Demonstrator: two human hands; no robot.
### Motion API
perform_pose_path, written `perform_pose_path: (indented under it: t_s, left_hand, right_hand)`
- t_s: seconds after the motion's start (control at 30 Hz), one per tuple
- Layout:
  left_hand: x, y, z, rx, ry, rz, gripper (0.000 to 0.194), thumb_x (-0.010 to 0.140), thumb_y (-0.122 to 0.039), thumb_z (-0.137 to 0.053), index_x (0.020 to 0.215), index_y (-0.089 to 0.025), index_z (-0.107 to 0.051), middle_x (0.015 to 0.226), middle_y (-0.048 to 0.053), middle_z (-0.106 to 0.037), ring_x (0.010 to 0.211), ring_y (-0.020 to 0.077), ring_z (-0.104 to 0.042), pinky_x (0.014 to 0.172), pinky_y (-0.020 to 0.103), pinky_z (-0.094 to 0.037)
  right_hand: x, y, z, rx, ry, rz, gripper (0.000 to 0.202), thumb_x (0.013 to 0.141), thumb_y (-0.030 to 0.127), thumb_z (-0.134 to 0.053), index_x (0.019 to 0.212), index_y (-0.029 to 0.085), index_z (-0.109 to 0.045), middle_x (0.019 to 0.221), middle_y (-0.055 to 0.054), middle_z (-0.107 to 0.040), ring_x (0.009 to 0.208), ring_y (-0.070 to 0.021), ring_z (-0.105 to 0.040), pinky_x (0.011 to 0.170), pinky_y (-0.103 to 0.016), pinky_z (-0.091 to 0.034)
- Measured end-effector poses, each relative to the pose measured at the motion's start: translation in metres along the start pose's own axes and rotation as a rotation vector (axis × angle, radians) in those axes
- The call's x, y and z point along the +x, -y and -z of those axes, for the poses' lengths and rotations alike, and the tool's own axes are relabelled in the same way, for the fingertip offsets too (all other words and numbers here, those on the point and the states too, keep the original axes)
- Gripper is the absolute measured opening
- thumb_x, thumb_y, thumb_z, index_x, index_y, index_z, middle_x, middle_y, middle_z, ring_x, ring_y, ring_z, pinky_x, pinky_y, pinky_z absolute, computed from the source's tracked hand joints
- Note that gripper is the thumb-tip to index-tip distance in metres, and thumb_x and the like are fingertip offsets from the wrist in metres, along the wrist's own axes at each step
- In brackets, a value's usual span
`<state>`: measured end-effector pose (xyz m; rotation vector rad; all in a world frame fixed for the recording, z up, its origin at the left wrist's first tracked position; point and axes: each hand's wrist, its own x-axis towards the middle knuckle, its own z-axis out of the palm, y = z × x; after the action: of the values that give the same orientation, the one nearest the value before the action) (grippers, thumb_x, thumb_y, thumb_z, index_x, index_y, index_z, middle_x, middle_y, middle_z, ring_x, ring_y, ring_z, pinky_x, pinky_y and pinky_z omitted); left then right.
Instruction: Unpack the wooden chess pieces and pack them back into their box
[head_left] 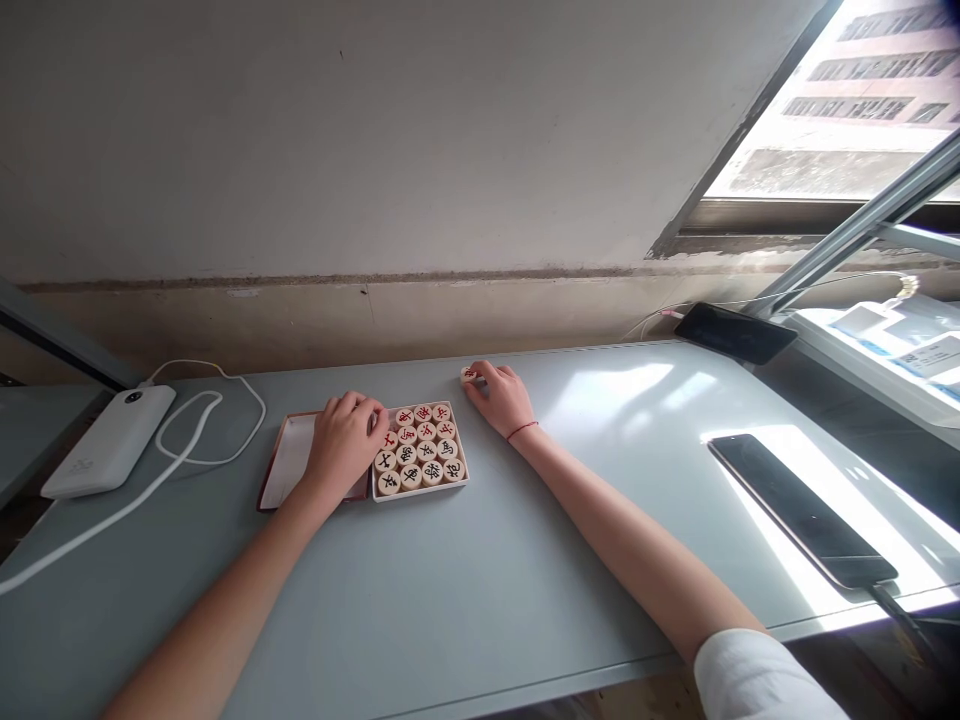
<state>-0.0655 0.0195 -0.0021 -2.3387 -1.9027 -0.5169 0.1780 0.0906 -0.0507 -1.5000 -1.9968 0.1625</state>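
Observation:
A small box (pixel 459 484) of round Chinese chess pieces, marked in red and black characters, lies on the desk with its pieces in rows. My left hand (pixel 346 432) is over the box's far left corner and the lid beside it, its fingers curled together. What its fingertips hold, if anything, is hidden, and so is that corner of the box. The open lid (pixel 292 455) lies flat against the box's left side, partly under my left hand. To the right, behind the box, my right hand (pixel 504 398) grips a single Chinese chess piece (pixel 468 375) with red marking between thumb and fingers.
A white power bank (pixel 112 440) with a looping white cable (pixel 191 440) sits at the left. On the right lies a phone (pixel 802 510) with a cord, and a dark device (pixel 735 332) rests by the wall. Metal frame bars (pixel 847 225) slant at the right edge.

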Motion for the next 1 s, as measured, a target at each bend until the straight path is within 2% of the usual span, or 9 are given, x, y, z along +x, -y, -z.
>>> perform_pose_path:
  t_s: [0.63, 1.0]
  left_hand:
    - [0.0003, -0.0043, -0.0042, -0.012, 0.010, 0.008, 0.029, 0.090, -0.030, -0.041, 0.082, -0.021, -0.068, 0.090, 0.007, -0.063, 0.083, 0.0231, -0.056, 0.079, 0.037, -0.045]
    - [-0.0002, -0.0044, -0.0025, -0.011, 0.024, 0.018, 0.029, 0.090, -0.031, -0.042, 0.084, -0.021, -0.068, 0.091, 0.007, -0.063, 0.084, 0.0240, -0.056, 0.078, 0.037, -0.044]
  right_hand:
    - [0.0056, 0.0050, 0.0000, -0.012, 0.026, 0.012, 0.010, 0.088, 0.031, -0.057, 0.095, 0.024, -0.059, 0.091, -0.003, -0.072, 0.086, -0.0232, -0.058, 0.069, -0.031, -0.042]
    - [0.0069, 0.0060, 0.0006, -0.013, 0.039, 0.001, 0.013, 0.087, 0.026, -0.055, 0.099, 0.023, -0.057, 0.095, -0.002, -0.072, 0.088, -0.0229, -0.058, 0.071, -0.031, -0.044]
